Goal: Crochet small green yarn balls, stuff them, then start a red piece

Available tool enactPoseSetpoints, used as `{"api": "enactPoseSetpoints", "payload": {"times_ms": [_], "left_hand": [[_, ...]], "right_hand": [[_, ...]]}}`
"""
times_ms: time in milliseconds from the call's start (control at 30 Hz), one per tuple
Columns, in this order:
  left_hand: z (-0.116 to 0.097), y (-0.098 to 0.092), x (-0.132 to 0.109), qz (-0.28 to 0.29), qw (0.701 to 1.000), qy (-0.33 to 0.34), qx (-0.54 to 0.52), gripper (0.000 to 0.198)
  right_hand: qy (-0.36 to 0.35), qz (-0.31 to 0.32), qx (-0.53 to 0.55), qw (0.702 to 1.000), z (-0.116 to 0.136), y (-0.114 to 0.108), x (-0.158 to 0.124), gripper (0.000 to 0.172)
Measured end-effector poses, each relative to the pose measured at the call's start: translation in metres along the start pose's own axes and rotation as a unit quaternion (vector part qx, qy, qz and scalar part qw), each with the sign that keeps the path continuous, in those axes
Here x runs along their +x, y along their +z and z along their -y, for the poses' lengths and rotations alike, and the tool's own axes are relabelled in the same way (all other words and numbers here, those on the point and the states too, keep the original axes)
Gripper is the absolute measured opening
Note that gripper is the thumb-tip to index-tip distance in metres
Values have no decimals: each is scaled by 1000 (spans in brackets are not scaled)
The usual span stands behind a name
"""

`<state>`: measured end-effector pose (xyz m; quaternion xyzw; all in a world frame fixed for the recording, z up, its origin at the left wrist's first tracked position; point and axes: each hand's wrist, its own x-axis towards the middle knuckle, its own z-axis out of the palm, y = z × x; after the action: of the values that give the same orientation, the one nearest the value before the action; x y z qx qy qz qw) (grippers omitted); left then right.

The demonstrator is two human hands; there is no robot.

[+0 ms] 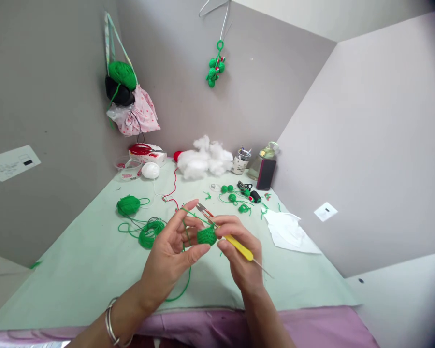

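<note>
Between my hands is a small green crocheted piece [206, 236], cup-shaped. My left hand [177, 240] grips its left side with thumb and fingers, and green yarn runs over the raised index finger. In my right hand [241, 251] is a crochet hook with a yellow handle [241, 247], its tip at the piece's upper edge. A metal point sticks out from the handle's lower end. Just behind the hands lie small thread snips [205, 211]. A loose coil of green yarn [150, 234] rests left of my left hand.
A green yarn ball [128, 205] and a white yarn ball [151, 170] sit at left. White stuffing [205, 158] is heaped at the back. Small green crocheted balls [232, 197], a phone [266, 175] and white paper [288, 231] lie right. A green ornament [215, 70] hangs above.
</note>
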<state>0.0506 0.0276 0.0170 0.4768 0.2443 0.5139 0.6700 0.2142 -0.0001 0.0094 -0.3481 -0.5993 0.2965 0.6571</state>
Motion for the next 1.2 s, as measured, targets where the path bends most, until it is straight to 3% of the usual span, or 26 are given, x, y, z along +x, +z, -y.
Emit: {"api": "enactPoseSetpoints", "payload": {"times_ms": [267, 467, 567, 700, 967, 1200], "left_hand": [[7, -8, -4, 53, 996, 18, 71, 64], [5, -11, -5, 54, 992, 24, 112, 68], [5, -11, -5, 45, 992, 21, 114, 67], [9, -11, -8, 44, 993, 28, 104, 72], [6, -13, -5, 100, 992, 15, 73, 80], [6, -13, -8, 34, 995, 38, 80, 69]], "right_hand": [[5, -46, 22, 999, -2, -2, -2, 16], [48, -46, 134, 989, 0, 3, -5, 17], [58, -43, 146, 987, 4, 4, -4, 20], [84, -49, 142, 985, 5, 6, -4, 10], [82, -26, 150, 985, 5, 3, -6, 10], [93, -60, 172, 979, 5, 8, -8, 9]]}}
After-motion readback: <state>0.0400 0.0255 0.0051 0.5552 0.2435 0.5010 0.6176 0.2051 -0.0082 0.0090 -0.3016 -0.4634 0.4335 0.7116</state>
